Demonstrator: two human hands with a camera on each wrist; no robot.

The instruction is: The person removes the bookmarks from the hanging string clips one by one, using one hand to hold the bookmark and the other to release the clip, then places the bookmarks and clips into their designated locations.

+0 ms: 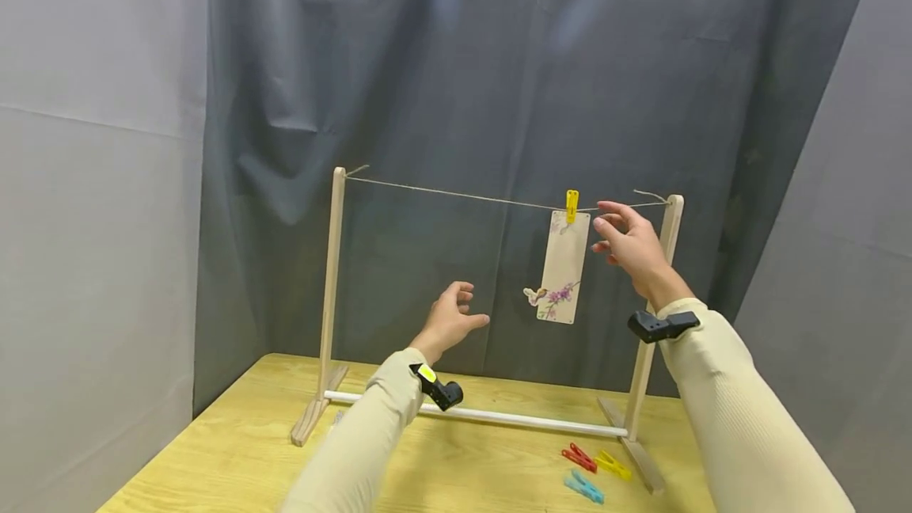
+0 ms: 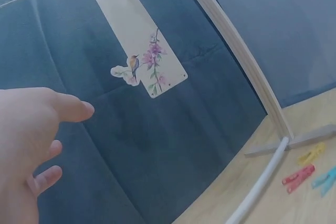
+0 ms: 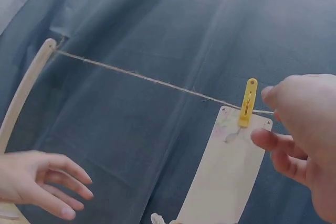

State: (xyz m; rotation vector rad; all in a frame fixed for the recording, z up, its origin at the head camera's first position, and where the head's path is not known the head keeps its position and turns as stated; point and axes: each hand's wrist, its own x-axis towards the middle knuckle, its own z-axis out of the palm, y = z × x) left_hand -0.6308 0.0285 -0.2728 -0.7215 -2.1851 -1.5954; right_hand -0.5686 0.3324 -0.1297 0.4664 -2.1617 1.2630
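Observation:
A long cream bookmark-like card [image 1: 565, 264] with a bird and pink blossoms hangs from a string [image 1: 456, 195]. One yellow clothespin [image 1: 571, 207] pins its top edge to the string. Just right of the clothespin is my right hand [image 1: 632, 248], its fingers loosely bent around nothing. In the right wrist view those fingertips overlap the card's upper right edge. My left hand [image 1: 447, 318] hovers left of the card and below the string, thumb and fingers apart, holding nothing. The left wrist view shows the bird cutout [image 2: 133, 69] jutting from the card's lower left side.
The string runs between two wooden posts [image 1: 332, 275] joined low down by a white rod [image 1: 520, 418]. On the wooden table [image 1: 235, 434], near the right foot, lie a red clothespin [image 1: 579, 457], a yellow one [image 1: 613, 464] and a blue one [image 1: 584, 487]. Grey curtains [image 1: 427, 85] hang behind.

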